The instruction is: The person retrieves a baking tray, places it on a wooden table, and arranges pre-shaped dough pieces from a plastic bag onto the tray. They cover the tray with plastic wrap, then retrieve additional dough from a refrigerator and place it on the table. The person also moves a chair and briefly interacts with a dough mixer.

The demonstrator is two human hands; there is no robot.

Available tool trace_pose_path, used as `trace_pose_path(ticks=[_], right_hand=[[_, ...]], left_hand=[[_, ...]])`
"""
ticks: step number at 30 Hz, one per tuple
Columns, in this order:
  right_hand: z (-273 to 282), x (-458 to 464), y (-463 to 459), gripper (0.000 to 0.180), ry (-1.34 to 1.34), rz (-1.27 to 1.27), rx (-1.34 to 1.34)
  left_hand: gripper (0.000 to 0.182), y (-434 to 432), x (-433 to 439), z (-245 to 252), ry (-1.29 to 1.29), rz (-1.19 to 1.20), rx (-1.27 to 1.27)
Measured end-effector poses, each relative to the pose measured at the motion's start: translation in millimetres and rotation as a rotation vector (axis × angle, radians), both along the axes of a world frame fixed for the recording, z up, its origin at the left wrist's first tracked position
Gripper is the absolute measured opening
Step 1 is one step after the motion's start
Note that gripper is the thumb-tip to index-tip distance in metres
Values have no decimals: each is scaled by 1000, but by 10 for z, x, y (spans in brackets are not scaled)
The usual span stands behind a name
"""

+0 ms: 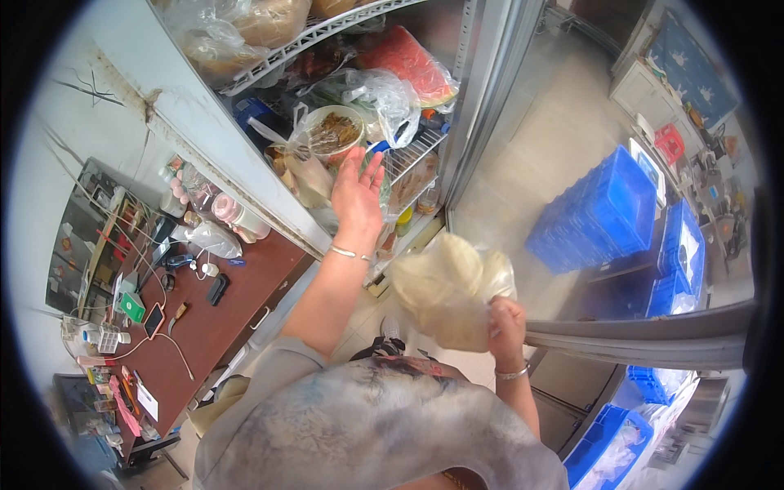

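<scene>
My left hand (357,193) reaches into an upright refrigerator, palm up and fingers spread, with nothing in it. Its fingertips overlap the near edge of a round bowl (334,131) of brown food; whether they touch is unclear. Left of the bowl sits a knotted plastic bag (306,168) with pale contents. Behind the hand a clear plastic bag (383,92) and a wrapped watermelon piece (407,64) lie on the shelf. My right hand (507,327) grips the edge of a plastic bag (450,294) of pale, flat food, held outside the refrigerator in front of my body.
On the left a brown desk (245,275) bears a phone (154,320), cables and bottles. A white wire shelf (318,33) with bagged food crosses above the bowl. The refrigerator's glass door (637,343) stands swung out to my right. Stacked blue plastic crates (588,208) are beyond it.
</scene>
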State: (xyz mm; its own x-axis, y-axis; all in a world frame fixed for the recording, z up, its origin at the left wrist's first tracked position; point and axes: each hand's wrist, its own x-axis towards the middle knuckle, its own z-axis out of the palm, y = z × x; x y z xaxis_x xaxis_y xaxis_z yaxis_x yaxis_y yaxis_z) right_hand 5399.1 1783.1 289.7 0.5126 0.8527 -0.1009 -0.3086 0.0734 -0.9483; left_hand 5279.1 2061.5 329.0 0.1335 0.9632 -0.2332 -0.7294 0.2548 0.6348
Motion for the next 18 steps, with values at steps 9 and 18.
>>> trace_pose_path(ticks=[9, 18], right_hand=[[-791, -566, -794, 30, 241, 253, -73], [-1153, -801, -1753, 25, 199, -99, -39]], left_hand=[[22, -1911, -304, 247, 270, -716, 661], [69, -3296, 570, 301, 437, -1140, 1235]])
